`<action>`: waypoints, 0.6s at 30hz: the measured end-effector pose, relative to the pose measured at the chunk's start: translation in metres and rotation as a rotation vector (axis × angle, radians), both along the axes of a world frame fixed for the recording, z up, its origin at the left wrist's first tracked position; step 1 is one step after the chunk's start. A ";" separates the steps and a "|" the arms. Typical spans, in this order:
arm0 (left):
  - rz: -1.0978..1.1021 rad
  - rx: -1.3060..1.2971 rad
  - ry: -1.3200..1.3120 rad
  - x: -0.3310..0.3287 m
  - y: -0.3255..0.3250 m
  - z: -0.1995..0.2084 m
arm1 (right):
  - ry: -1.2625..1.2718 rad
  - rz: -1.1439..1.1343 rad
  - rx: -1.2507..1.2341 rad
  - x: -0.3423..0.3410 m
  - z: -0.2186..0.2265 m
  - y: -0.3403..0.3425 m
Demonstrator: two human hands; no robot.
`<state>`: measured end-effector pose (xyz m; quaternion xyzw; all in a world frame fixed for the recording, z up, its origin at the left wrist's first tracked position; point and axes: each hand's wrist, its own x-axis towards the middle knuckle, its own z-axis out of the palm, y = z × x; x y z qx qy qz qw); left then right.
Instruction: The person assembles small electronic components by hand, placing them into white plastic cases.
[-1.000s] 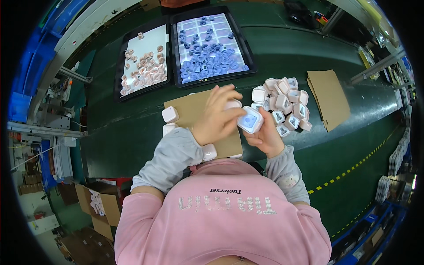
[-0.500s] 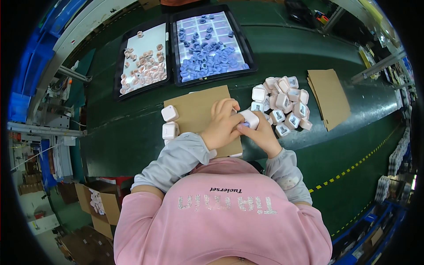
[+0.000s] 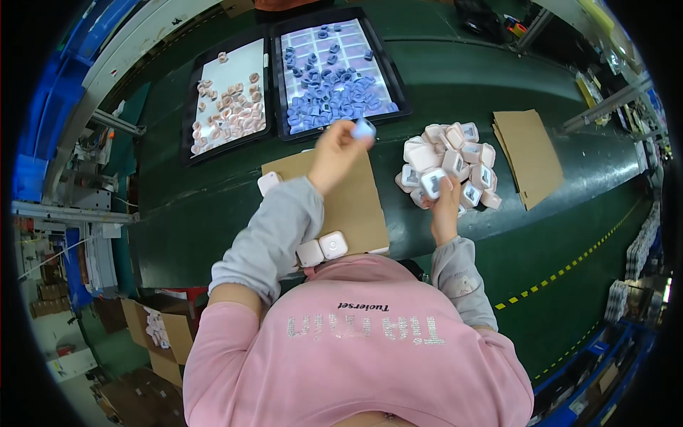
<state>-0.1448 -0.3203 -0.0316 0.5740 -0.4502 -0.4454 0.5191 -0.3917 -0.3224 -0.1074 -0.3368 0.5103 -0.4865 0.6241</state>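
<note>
- On the green table [image 3: 455, 85], seen from the head camera, the left hand [image 3: 334, 153] is now raised over the far edge of the brown cardboard sheet [image 3: 348, 206]; half a second ago it was low, close to the body, together with the other hand.
- Its fingers are pinched closed on a small light-blue piece [image 3: 363, 129], which sits just before the near rim of the black tray with blue pieces [image 3: 398, 78].
- The right hand [image 3: 445, 206] has moved out to the near side of the pile of white square cases [image 3: 448, 160]; before, both hands were joined over the cardboard.
- Its fingers are bent around one white case [image 3: 432, 183] at the near edge of the pile; the hold looks light, and I cannot tell if the case is lifted.
- Two white cases [image 3: 324, 249] lie at the near left corner of the cardboard, partly under the grey sleeve, and one more [image 3: 268, 183] sits at its left edge.
- Beside the blue tray, to the left, stands a tray with pink pieces [image 3: 196, 107].
- A second cardboard stack [image 3: 530, 153] lies right of the pile, apart from it.
- Between the trays and the pile the green top is open, and also right of the second cardboard.
</note>
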 end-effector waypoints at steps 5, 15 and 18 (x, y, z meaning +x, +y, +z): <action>0.257 0.020 -0.380 0.072 -0.050 -0.050 | 0.227 0.018 -0.044 -0.004 -0.006 -0.012; -1.121 0.161 -1.192 0.001 0.102 -0.047 | 0.925 0.099 -0.604 -0.002 0.002 0.007; -1.122 0.267 -1.210 -0.009 0.113 -0.055 | 0.767 0.194 -0.658 0.021 0.020 0.016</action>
